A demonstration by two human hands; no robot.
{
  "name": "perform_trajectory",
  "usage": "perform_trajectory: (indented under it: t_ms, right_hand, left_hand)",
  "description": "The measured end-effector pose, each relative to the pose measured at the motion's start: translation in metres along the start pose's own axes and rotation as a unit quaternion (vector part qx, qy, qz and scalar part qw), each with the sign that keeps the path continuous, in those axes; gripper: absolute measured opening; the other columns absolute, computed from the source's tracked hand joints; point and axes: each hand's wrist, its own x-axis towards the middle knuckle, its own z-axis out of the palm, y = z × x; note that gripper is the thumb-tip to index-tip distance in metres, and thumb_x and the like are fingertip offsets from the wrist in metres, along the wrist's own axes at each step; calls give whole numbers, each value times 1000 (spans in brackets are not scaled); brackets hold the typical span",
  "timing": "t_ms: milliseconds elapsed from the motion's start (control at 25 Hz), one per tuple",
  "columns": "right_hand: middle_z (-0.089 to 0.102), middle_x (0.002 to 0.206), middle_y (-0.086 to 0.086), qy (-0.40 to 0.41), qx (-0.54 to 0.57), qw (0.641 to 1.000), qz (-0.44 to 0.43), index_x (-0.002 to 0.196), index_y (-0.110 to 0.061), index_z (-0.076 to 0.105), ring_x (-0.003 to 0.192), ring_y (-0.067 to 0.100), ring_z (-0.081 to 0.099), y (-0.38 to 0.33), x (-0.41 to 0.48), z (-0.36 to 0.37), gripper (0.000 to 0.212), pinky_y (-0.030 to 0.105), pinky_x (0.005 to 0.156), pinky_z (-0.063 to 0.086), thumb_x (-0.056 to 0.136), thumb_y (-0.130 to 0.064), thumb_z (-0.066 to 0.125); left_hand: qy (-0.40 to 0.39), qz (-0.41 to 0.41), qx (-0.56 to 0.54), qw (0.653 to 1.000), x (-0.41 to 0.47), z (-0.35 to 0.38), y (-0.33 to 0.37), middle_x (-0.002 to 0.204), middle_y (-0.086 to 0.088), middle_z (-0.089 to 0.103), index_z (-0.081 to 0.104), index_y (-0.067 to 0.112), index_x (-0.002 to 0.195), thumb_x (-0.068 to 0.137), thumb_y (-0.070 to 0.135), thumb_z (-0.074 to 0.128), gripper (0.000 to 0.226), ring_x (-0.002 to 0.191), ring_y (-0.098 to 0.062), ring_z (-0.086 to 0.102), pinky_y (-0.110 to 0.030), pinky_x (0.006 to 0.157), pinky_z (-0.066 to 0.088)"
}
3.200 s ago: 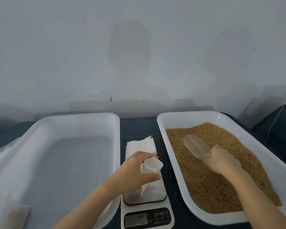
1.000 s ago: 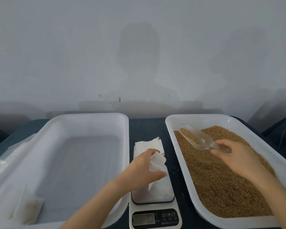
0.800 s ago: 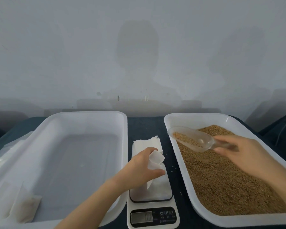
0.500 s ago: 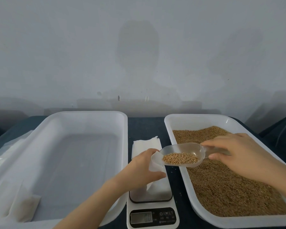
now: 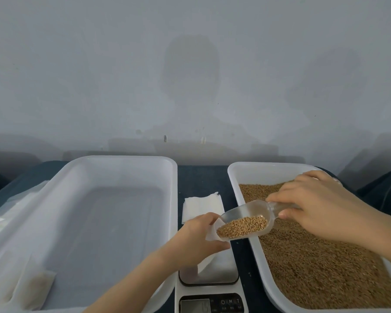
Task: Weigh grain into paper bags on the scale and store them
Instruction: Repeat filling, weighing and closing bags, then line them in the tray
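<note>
The tray [image 5: 233,177] on your right holds the grain [image 5: 314,267], and the scale [image 5: 212,301] sits beside it. Your right hand [image 5: 321,208] grips the scoop [image 5: 244,220] of grain, its tip at the bag [image 5: 207,259]. Your left hand [image 5: 194,240] holds that bag on the scale.

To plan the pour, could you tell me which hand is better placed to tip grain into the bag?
Right hand: it grips the loaded scoop, its lip at the bag mouth; the left hand holds that bag on the scale.
</note>
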Motion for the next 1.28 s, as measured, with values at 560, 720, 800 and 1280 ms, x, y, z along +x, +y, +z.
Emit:
perform_trajectory:
  t_ms: [560,720,800,1280]
  right_hand:
    - [61,94,-17,-26,-129,991,-31,109,-39,58,97,8,44,-23,22,-20,21,35,102,15,93,-32,47]
    - [61,92,-14,-5,-190,981,-41,106,-36,61,96,12,43,-35,29,-29,23,38,100,10,90,-26,48]
    - [59,94,-13,16,-218,974,-53,109,-34,61,97,15,44,-42,30,-31,28,40,98,4,87,-21,49]
    - [70,91,-10,129,-166,977,21,101,-33,70,83,21,62,-25,7,-46,23,37,87,31,78,-32,67]
  left_hand:
    - [16,0,-32,999,-3,-4,5,109,23,53,46,41,114,78,46,72,45,98,0,54,-4,69,40]
    - [29,-9,-37,999,-4,-4,5,110,21,54,46,41,112,77,48,72,43,96,-1,55,-5,65,41]
    - [39,-16,-27,999,-3,-4,4,111,19,54,44,40,112,77,50,71,45,98,-4,54,-7,65,40]
    - [43,-39,-21,998,-2,-5,1,92,20,50,42,35,105,79,50,67,39,81,-2,53,-11,59,38]
